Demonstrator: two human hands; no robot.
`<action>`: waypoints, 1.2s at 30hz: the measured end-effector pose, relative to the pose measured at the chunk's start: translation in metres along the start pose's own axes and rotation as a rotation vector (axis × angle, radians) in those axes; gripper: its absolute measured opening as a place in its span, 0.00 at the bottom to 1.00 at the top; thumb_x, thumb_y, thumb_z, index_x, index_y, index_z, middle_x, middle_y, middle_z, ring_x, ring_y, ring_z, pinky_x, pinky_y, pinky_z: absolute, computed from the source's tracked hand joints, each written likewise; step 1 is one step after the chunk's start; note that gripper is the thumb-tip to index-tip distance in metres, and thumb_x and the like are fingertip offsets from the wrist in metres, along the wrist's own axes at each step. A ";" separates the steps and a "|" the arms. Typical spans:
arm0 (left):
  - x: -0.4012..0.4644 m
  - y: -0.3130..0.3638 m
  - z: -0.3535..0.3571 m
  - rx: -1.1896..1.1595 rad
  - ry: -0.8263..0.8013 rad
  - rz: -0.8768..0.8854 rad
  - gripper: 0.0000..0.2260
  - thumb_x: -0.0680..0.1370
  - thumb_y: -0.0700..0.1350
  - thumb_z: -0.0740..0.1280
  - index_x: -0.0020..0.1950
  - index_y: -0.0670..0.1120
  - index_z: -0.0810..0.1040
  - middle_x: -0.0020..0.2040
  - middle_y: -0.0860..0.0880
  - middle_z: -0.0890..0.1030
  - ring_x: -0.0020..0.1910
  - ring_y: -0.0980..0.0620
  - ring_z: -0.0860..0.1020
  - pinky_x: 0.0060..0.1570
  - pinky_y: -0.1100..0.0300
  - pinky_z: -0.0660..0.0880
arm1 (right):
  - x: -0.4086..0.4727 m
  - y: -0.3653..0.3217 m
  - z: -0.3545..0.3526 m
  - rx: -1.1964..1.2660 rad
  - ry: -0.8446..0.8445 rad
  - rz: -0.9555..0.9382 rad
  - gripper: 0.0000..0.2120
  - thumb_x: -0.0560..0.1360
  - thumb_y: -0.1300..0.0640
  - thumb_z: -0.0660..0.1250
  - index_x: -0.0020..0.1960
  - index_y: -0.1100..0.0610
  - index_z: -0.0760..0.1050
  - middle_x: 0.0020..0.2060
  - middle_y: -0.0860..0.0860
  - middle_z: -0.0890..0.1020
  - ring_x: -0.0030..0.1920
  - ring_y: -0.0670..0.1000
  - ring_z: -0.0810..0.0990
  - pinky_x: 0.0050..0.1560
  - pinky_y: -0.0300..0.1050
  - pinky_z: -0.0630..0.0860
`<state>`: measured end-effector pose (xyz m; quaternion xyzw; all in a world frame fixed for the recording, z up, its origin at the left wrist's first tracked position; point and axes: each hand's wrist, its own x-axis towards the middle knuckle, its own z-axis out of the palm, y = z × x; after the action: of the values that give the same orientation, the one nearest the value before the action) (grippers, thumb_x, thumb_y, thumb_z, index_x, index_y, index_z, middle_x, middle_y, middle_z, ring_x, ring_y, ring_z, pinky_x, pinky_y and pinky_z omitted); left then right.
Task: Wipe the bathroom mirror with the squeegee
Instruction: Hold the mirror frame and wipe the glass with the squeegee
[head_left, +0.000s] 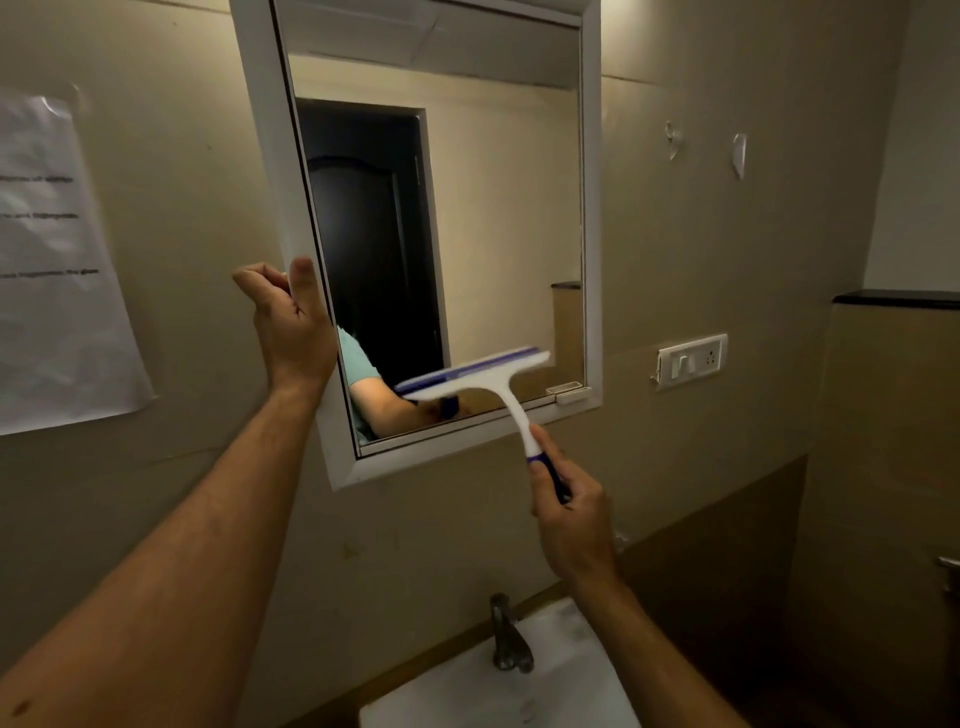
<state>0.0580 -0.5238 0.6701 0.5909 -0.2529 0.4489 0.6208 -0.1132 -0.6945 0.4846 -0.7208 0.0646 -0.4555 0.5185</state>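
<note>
A white-framed mirror (591, 208) hangs on the beige wall, reflecting a dark doorway and an arm. My right hand (571, 512) grips the blue end of a white squeegee (483, 382) by its handle. The squeegee's blade lies tilted across the lower part of the glass, near the bottom edge. My left hand (293, 325) rests against the mirror frame's left side, thumb on the frame and fingers curled behind its edge.
A white sink (561, 675) with a metal tap (509, 639) sits below. A paper notice (57, 260) is stuck on the wall at left. A switch plate (691, 361) and two clear wall hooks (737, 153) are right of the mirror.
</note>
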 end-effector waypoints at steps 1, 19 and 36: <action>0.000 0.001 0.000 0.001 0.004 -0.002 0.14 0.83 0.48 0.57 0.41 0.54 0.54 0.34 0.55 0.63 0.27 0.68 0.70 0.29 0.76 0.66 | 0.002 -0.010 0.009 -0.002 -0.018 -0.045 0.20 0.81 0.53 0.60 0.69 0.35 0.67 0.37 0.55 0.77 0.30 0.45 0.72 0.29 0.43 0.73; 0.001 -0.003 0.001 -0.043 0.018 -0.030 0.10 0.84 0.45 0.52 0.43 0.51 0.59 0.33 0.56 0.65 0.27 0.66 0.69 0.29 0.73 0.66 | -0.018 -0.023 0.055 0.006 0.019 -0.167 0.21 0.81 0.55 0.61 0.70 0.38 0.65 0.34 0.49 0.76 0.30 0.47 0.73 0.27 0.39 0.74; -0.002 0.001 0.002 -0.055 0.046 -0.039 0.09 0.84 0.43 0.53 0.44 0.48 0.59 0.34 0.56 0.65 0.27 0.69 0.70 0.31 0.76 0.67 | -0.054 0.011 0.043 -0.102 -0.013 -0.075 0.24 0.80 0.56 0.63 0.68 0.33 0.65 0.46 0.47 0.83 0.33 0.57 0.76 0.31 0.56 0.78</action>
<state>0.0566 -0.5265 0.6699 0.5678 -0.2393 0.4430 0.6512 -0.1087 -0.6390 0.4419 -0.7510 0.0574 -0.4660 0.4642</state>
